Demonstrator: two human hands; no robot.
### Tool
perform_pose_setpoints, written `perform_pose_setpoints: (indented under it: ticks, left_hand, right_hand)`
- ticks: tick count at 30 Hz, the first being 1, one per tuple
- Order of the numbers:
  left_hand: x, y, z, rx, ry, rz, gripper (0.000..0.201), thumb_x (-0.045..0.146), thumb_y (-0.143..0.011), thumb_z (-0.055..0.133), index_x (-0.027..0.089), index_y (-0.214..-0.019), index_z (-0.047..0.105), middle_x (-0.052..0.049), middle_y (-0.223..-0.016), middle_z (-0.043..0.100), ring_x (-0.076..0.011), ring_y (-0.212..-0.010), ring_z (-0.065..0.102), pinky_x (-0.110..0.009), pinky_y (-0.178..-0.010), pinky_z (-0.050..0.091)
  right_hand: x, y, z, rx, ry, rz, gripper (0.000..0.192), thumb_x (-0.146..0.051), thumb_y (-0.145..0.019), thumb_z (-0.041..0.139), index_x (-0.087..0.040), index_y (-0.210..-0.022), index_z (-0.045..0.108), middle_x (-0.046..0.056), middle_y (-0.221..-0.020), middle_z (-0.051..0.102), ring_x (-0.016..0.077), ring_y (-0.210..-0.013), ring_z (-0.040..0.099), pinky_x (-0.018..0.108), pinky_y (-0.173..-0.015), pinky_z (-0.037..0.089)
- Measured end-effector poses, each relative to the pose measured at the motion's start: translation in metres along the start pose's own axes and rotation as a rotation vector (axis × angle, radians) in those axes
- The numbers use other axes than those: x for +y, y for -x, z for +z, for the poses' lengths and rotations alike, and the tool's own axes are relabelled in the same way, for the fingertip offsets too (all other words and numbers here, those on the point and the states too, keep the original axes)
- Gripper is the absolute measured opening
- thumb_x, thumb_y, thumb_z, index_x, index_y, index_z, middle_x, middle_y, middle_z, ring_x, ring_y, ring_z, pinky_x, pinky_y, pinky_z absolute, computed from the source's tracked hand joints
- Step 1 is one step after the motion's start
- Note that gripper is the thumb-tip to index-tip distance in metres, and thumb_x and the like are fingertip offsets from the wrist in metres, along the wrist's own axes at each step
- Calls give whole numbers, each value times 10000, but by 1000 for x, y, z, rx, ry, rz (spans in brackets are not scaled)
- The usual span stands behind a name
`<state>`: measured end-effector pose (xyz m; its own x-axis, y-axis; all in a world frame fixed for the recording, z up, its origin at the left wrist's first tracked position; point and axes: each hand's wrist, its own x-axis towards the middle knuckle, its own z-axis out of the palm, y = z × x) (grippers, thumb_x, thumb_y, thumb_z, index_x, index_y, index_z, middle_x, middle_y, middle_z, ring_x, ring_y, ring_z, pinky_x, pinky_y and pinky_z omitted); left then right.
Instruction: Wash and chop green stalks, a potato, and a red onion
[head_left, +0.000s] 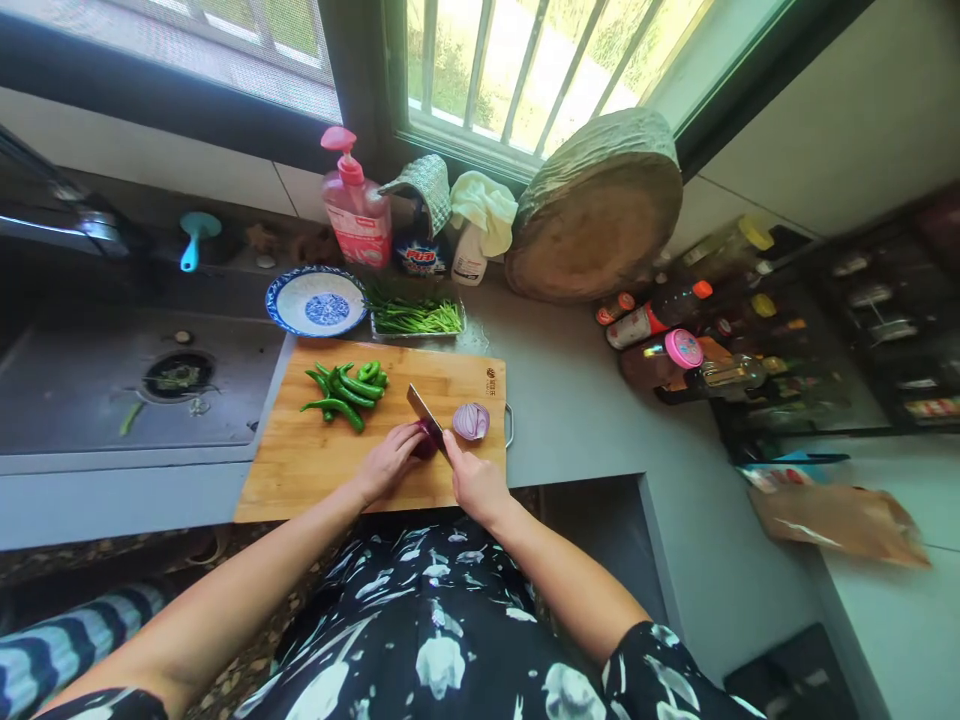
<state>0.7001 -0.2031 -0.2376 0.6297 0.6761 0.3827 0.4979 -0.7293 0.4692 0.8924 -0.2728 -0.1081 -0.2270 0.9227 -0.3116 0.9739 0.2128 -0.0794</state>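
Note:
On the wooden cutting board (300, 470), my left hand (391, 462) curls its fingers over a piece of red onion (426, 444) and holds it down. My right hand (477, 482) grips the handle of a kitchen knife (424, 408), whose blade stands at the onion's right side, touching it or very close. A red onion half (471, 422) lies right of the blade with pale, ringed flesh showing. At the board's upper left is a pile of green chili peppers (346, 390). My fingers hide part of the held onion.
Behind the board stand a blue-rimmed plate (281, 310) and a tray of chopped greens (420, 318). A sink (67, 400) lies to the left. Pink soap bottle (358, 215), a spray bottle (471, 250) and a round wooden block (600, 220) line the window. Sauce bottles (652, 320) stand right.

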Motion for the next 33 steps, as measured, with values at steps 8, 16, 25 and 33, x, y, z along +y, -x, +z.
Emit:
perform_pose_setpoints:
  ticks: [8,16,25,33]
  left_hand:
    - [-6,2,5,81,15,51,389,398,-890,467,141,-1169,553,-139,-1178,600,-230,-1129,535,-398,-925,493]
    - [-1,1,-1,51,82,1,347,314,-886,492,149,-1189,536,-150,-1165,597,-249,-1129,528,-435,-930,484]
    - [-4,5,2,107,110,24,354,276,-865,532,166,-1199,495,-139,-1143,558,-234,-1086,525,-420,-906,484]
    - [-13,13,10,99,125,1,358,284,-874,512,165,-1211,489,-148,-1165,563,-239,-1096,528,-443,-919,474]
  right_hand:
    - [-4,18,-23,-101,-82,3,706,-130,-821,426,-155,-1472,155,94,-859,679,186,-670,641,279,-650,522]
    - [-12,-3,34,-77,-26,-7,709,-87,-804,408,-113,-1467,159,122,-827,665,183,-634,637,277,-583,533]
    - [4,-6,31,17,-96,33,630,-189,-870,439,-178,-1461,219,76,-859,689,151,-646,632,234,-643,514]
    - [-21,11,-6,6,-28,88,662,-178,-865,416,-175,-1474,156,80,-836,666,181,-641,630,258,-595,501]
